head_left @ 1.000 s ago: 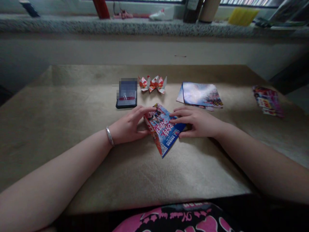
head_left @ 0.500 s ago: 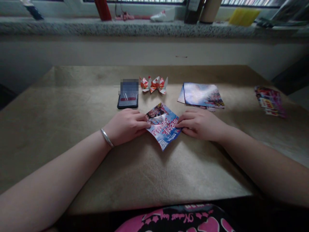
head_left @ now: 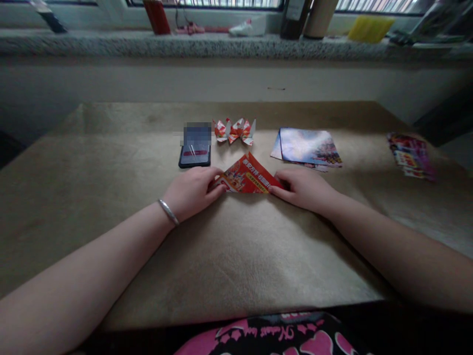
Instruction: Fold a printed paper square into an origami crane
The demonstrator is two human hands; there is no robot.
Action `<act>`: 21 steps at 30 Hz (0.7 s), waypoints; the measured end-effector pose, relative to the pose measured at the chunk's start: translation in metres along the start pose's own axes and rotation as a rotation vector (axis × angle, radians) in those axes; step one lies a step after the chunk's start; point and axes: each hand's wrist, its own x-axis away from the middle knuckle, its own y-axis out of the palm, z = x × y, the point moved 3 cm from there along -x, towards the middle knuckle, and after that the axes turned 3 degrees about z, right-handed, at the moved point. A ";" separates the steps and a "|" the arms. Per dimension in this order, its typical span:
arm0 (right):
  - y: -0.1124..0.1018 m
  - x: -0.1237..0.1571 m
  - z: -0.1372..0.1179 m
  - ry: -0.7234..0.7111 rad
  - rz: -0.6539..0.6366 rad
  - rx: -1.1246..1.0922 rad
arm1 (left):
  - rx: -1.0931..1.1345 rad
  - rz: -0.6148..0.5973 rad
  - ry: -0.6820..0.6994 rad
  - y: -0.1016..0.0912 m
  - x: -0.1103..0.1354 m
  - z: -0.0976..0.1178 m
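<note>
A printed paper sheet [head_left: 247,176] lies between my hands, folded over into a triangle with its red side showing and its point away from me. At its left corner my left hand [head_left: 195,191] is closed, thumb on top and fingers behind the paper. My right hand [head_left: 305,187] pinches the right corner the same way. Just beyond the sheet stand red and white folded paper figures [head_left: 235,131]. Left of these lies a phone [head_left: 195,150], its upper part blurred.
Several loose printed sheets [head_left: 308,145] are stacked right of the figures. Pink and red leaflets [head_left: 411,155] lie at the table's far right. Behind the table [head_left: 236,266], a stone windowsill [head_left: 221,48] carries a red cylinder [head_left: 157,17], dark and tan containers, and a yellow object [head_left: 370,28].
The sheet's near corner has been folded up and away from me, so its blue side is hidden and its red side shows. Both thumbs now lie on the folded edge.
</note>
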 end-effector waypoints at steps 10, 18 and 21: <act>0.006 -0.003 0.007 0.132 -0.014 -0.076 | -0.063 -0.045 -0.077 0.005 0.002 -0.007; 0.004 -0.001 0.011 0.111 -0.025 -0.168 | -0.115 -0.004 -0.035 0.006 0.003 -0.006; 0.003 0.001 0.012 0.077 0.051 -0.203 | -0.095 0.071 -0.006 0.004 0.005 -0.004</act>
